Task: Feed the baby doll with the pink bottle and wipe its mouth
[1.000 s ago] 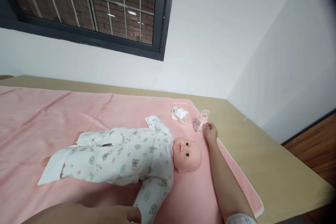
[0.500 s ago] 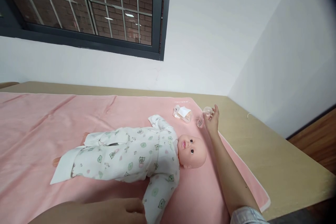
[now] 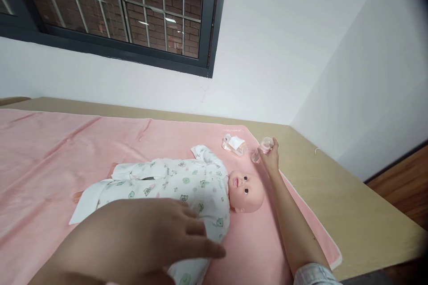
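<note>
A baby doll in a white patterned outfit lies on its back on a pink cloth, head to the right. My right hand reaches past its head, with fingers and thumb around the domed part of a clear baby bottle at the cloth's edge. Part of the bottle is hidden by that hand. Large in the foreground, my left hand hovers over the doll's near side. Its thumb and fingers are apart and hold nothing, and they cover part of the outfit and the near sleeve.
A clear plastic packet with a white label lies beside the bottle. The pink cloth covers much of a wooden table. Behind stand a white wall and a dark-framed barred window.
My left hand has risen from the lower edge and moved right, across the doll's near side. My right hand stays at the bottle, its fingers closed more around it. The view has shifted slightly.
</note>
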`<state>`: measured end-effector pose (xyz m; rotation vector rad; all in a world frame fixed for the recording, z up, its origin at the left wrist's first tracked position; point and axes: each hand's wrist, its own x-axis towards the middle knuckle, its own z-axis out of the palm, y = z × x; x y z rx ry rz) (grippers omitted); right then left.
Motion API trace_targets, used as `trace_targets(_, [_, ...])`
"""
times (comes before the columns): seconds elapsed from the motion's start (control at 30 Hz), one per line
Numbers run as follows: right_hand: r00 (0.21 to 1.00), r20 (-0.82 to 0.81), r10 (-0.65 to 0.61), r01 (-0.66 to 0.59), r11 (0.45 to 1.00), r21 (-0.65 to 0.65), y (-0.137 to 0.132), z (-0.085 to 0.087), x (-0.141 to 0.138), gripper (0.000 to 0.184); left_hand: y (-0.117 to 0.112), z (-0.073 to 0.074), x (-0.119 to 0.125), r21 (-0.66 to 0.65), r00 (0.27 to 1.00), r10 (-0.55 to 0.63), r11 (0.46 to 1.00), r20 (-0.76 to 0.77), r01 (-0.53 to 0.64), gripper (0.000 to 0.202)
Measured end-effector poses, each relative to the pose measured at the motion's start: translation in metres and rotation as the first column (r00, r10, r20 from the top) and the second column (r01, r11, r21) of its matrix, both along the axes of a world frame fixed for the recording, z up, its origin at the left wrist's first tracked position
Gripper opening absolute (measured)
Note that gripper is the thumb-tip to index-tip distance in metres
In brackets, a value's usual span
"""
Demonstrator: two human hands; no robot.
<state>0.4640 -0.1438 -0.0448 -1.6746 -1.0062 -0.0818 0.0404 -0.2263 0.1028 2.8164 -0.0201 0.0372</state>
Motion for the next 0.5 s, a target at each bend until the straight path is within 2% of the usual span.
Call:
trace_targets(0.1, [0.999,-0.041,0.015,-0.014,1.000,0.022,-0.005,0.015,-0.005,0.090,0.022,0.014,0.008,-0.135,0.997,-0.019,0.991,-0.078,0.008,0.060])
trace_targets(0.2, [0.994,-0.013,0.113,-0.111,0.989,0.098,-0.012,0.041,-0.020,0.091,0.042,0.015,0.016,-0.150,0.995,0.095,0.984,-0.033,-0.099,0.057])
trace_targets(0.3, [0.962,0.047,0.270,-0.274,0.946,0.173,-0.022,0.070,-0.047,0.090,0.057,0.008,0.027,-0.135,0.968,0.234,0.966,0.093,-0.220,0.057])
trace_targets(0.37, [0.927,0.056,0.372,-0.375,0.900,0.222,-0.032,0.087,-0.070,0.089,0.062,0.003,0.036,-0.145,0.918,0.324,0.944,0.229,-0.296,0.053])
trace_targets(0.5, [0.842,0.025,0.539,-0.528,0.814,0.242,-0.057,0.111,-0.120,0.088,0.063,-0.004,0.050,-0.157,0.760,0.444,0.892,0.475,-0.424,0.045])
